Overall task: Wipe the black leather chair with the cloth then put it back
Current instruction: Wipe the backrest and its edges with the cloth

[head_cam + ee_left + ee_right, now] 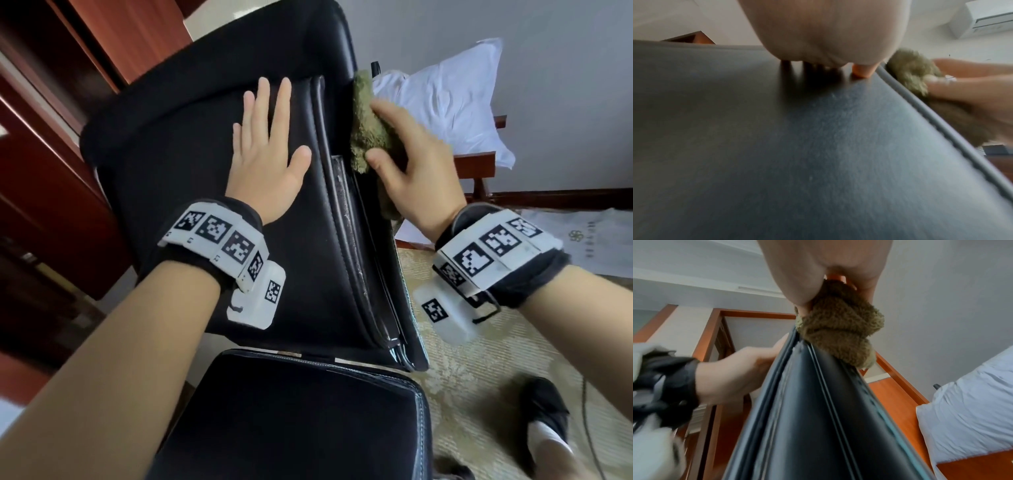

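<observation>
The black leather chair (191, 144) fills the head view, its backrest ahead and its seat cushion (308, 418) below. My left hand (263, 150) lies flat on the front of the backrest (797, 146), fingers straight and spread. My right hand (407, 161) grips a fuzzy olive-green cloth (368, 126) and presses it against the backrest's right side edge (818, 402). The right wrist view shows the cloth (840, 331) bunched under the palm against that edge. In the left wrist view the cloth (908, 68) shows past the piped seam.
A white pillow (452, 96) lies on a wooden-framed piece of furniture (479, 168) to the right of the chair. Dark red wooden panels (51, 137) stand at the left. A patterned mat (472, 370) covers the floor, with my black shoe (544, 407) on it.
</observation>
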Demonstrator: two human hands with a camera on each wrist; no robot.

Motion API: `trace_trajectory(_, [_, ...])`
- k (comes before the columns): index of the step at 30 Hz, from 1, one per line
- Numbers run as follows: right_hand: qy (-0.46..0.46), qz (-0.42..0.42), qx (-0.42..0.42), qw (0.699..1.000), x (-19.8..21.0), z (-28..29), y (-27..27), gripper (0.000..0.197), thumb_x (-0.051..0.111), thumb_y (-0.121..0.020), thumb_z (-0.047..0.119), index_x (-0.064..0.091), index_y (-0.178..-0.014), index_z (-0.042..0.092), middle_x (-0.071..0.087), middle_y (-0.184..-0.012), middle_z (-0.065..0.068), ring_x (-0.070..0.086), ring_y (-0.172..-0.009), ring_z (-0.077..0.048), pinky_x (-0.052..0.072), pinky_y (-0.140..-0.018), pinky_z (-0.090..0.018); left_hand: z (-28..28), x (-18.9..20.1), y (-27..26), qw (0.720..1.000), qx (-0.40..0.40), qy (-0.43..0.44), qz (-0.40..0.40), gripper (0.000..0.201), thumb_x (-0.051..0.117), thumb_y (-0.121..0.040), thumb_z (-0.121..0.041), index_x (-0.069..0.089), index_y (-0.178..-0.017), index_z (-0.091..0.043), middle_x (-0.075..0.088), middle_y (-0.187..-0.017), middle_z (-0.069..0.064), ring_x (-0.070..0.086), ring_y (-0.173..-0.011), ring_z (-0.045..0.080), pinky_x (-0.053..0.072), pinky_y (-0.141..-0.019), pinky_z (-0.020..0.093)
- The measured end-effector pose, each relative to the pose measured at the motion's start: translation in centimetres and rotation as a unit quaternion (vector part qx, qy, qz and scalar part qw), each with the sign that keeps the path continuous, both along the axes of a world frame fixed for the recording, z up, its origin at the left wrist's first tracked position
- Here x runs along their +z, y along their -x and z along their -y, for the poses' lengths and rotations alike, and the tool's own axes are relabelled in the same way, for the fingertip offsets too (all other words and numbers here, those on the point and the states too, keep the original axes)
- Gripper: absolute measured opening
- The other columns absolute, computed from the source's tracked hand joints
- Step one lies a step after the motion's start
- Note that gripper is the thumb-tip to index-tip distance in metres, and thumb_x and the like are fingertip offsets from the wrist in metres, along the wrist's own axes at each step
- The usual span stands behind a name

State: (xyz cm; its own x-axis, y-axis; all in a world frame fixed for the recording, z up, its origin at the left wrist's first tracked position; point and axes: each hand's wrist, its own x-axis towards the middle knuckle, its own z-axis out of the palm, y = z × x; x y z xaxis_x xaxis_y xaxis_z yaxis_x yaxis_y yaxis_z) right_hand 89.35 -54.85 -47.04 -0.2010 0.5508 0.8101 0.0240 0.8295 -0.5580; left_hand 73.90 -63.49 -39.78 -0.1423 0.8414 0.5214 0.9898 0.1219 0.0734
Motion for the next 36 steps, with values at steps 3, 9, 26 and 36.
trace_trajectory(3, [-0.005, -0.01, -0.008, 1.0, 1.6, -0.5, 0.6, 0.048, 0.054, -0.09, 0.016, 0.044, -0.136, 0.016, 0.055, -0.128, -0.004, 0.046, -0.115, -0.006, 0.026, -0.098, -0.003, 0.1, -1.1, -0.2, 1.0, 0.003, -0.007, 0.016, 0.066, 0.03, -0.095, -0.019, -0.007, -0.149, -0.023, -0.017, -0.156, 0.002, -0.018, -0.143, 0.019, -0.011, -0.113, 0.038])
trace_trajectory(9, [0.005, -0.007, -0.02, 1.0, -2.2, -0.1, 0.9, 0.046, 0.055, -0.09, 0.019, 0.047, -0.134, 0.012, 0.057, -0.122, -0.006, 0.046, -0.111, -0.005, 0.026, -0.096, -0.002, 0.3, -1.5, 0.1, 0.999, -0.006, -0.017, 0.041, 0.065, 0.033, -0.096, -0.02, -0.002, -0.15, -0.029, -0.014, -0.157, -0.001, -0.016, -0.143, 0.017, -0.01, -0.113, 0.036])
trace_trajectory(26, [0.044, 0.028, -0.061, 0.997, -0.2, 1.1, 0.9, 0.052, 0.055, -0.092, 0.021, 0.037, -0.141, 0.023, 0.053, -0.124, 0.0, 0.046, -0.105, -0.001, 0.023, -0.084, 0.004, 1.8, -1.9, -0.1, 0.995, 0.002, 0.027, 0.093, 0.071, 0.041, -0.096, -0.022, -0.005, -0.148, -0.035, -0.018, -0.156, -0.009, -0.015, -0.143, 0.014, 0.004, -0.115, 0.042])
trace_trajectory(36, [0.04, 0.045, -0.05, 0.997, -6.2, 1.7, -0.5, 0.051, 0.061, -0.087, 0.019, 0.047, -0.135, 0.013, 0.065, -0.11, -0.004, 0.059, -0.1, -0.016, 0.034, -0.085, -0.01, 1.6, -2.4, -0.5, 0.994, 0.002, 0.021, 0.104, 0.071, 0.039, -0.095, -0.018, -0.005, -0.149, -0.032, -0.018, -0.156, -0.005, -0.016, -0.143, 0.016, 0.0, -0.115, 0.044])
